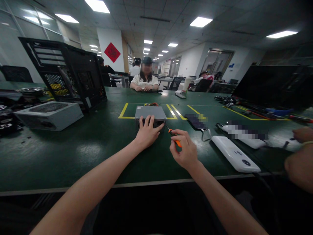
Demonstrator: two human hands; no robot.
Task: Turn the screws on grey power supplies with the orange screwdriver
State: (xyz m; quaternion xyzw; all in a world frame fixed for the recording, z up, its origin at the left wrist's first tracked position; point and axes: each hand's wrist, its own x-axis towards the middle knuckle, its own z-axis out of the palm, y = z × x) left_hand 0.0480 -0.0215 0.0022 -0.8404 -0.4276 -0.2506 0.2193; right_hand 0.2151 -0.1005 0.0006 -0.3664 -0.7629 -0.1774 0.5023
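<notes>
A grey computer power supply (151, 112) sits on the green table in front of me. My left hand (148, 132) rests against its near face, fingers spread and fingertips at the top edge, with the thumb by the right corner. The hand covers much of that face. To the right, my right hand (184, 148) is closed around an orange and black screwdriver (177, 140). Its thin shaft points up and left at the unit's lower right corner; whether the tip touches it I cannot tell.
A second power supply (50, 114) and an open black computer case (73, 71) stand on the left. On the right lie a phone (195, 121), a white power bank (234, 153) and a monitor (274, 86). Another person's hand (303, 134) reaches in there. Someone (145, 80) sits across the table.
</notes>
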